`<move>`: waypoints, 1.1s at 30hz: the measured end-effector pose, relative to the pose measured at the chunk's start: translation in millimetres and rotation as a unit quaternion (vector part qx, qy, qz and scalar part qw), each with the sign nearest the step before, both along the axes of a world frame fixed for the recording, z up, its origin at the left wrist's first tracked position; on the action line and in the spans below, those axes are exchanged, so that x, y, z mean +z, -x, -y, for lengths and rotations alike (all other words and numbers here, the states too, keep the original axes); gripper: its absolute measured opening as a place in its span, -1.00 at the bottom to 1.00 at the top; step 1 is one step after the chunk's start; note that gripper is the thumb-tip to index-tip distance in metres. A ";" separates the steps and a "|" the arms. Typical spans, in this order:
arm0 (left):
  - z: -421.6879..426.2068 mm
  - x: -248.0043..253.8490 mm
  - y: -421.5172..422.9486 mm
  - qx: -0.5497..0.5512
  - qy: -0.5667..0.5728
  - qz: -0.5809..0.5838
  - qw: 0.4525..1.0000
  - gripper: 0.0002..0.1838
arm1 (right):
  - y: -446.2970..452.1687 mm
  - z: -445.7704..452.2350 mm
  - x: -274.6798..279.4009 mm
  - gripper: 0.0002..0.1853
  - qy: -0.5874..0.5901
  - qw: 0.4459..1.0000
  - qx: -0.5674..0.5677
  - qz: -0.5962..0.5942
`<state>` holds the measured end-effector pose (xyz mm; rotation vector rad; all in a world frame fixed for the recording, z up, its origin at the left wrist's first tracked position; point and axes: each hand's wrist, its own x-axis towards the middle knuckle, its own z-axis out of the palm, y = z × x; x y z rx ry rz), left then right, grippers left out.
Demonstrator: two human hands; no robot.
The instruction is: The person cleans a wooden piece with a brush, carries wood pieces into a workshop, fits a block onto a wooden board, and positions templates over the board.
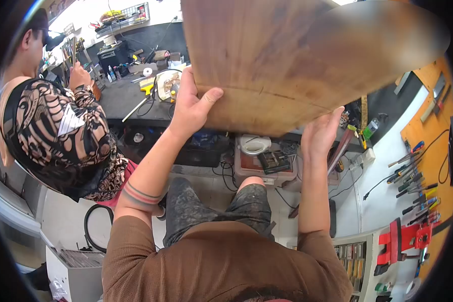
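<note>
A large wooden board (251,60) is held up in front of me, tilted, with a dark line across its lower face. My left hand (194,103) grips its left edge, the thumb lying on the near face and the fingers partly hidden. At the lower right edge, my right hand (321,133) supports the board, its fingers pointing up along the edge and partly out of sight. Behind the board is a dark workbench (118,98). On it, left of my left hand, lies a yellow brush (147,86).
Another person (60,126) stands at the bench on my left. Below the bench are a bin with a lid (274,173) and loose cables (226,173). Hand tools (412,178) hang on the right wall, near a red clamp-like tool (402,241). A grey cabinet (83,274) stands at lower left.
</note>
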<state>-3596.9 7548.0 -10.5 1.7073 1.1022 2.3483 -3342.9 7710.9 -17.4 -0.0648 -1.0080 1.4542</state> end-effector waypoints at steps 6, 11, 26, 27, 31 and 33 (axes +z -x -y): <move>38.6 -43.4 26.9 0.185 -0.048 -0.385 0.903 -0.66 | -15.1 12.6 -24.3 -0.44 0.167 0.984 0.057 0.017; 61.4 -141.7 26.5 0.325 0.019 -0.390 0.862 -0.57 | -15.1 6.6 -98.2 0.06 0.158 0.947 0.266 0.081; 75.2 -277.5 15.1 0.312 0.262 -0.207 0.889 -0.34 | -8.1 11.9 -258.0 -0.22 0.238 0.922 0.275 0.132; 75.1 -274.1 12.2 0.322 0.253 -0.208 0.888 -0.33 | -7.0 11.7 -264.3 -0.26 0.254 0.916 0.281 0.132; 77.0 -281.5 -2.2 0.176 0.344 0.022 0.922 -0.40 | -11.2 8.4 -268.1 -0.32 0.326 0.878 0.323 0.133; 90.1 -302.0 -3.4 0.022 0.359 0.197 0.912 -0.41 | -13.0 4.3 -274.1 -0.35 0.376 0.848 0.354 0.121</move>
